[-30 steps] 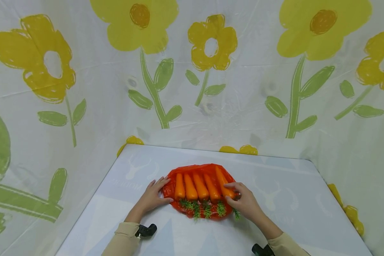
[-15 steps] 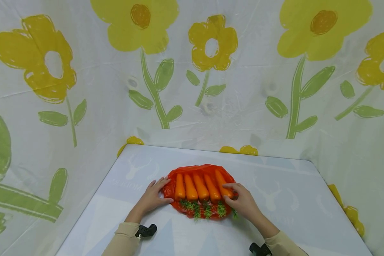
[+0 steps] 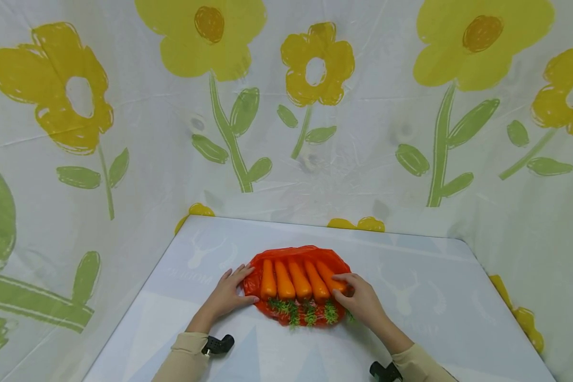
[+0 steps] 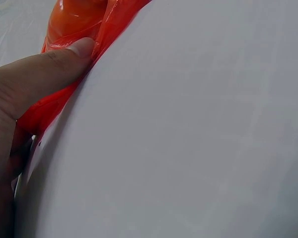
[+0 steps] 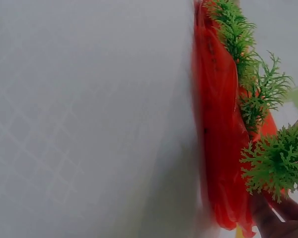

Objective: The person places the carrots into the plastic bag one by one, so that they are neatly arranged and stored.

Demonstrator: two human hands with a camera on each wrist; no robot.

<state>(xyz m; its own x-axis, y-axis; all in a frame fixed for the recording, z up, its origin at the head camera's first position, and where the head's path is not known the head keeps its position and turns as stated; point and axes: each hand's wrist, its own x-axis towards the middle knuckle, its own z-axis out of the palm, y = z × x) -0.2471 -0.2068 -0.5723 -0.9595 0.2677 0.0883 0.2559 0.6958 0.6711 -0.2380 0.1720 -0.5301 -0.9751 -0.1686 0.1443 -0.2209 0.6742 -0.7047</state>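
Several orange carrots (image 3: 284, 281) with green leafy tops (image 3: 310, 314) lie side by side on a red plastic bag (image 3: 296, 252). My left hand (image 3: 226, 293) rests at the bag's left edge with fingers spread. In the left wrist view its thumb (image 4: 64, 62) presses on the red plastic, just below an orange carrot (image 4: 74, 20). At the right end of the row, my right hand (image 3: 363, 300) grips the rightmost carrot (image 3: 329, 276) between thumb and fingers near its leafy end. In the right wrist view, that carrot's leaves (image 5: 278, 161) partly cover the fingers.
The bag lies on a pale table (image 3: 434, 297) with faint printed patterns. A white curtain (image 3: 363, 175) with yellow flowers hangs behind and beside it. Black wrist cameras (image 3: 219, 344) are strapped at both wrists, by beige sleeves (image 3: 186, 355).
My right hand has moved slightly left with the rightmost carrot, whose tip now lies closer to the neighbouring carrot. The left hand has stayed in place.
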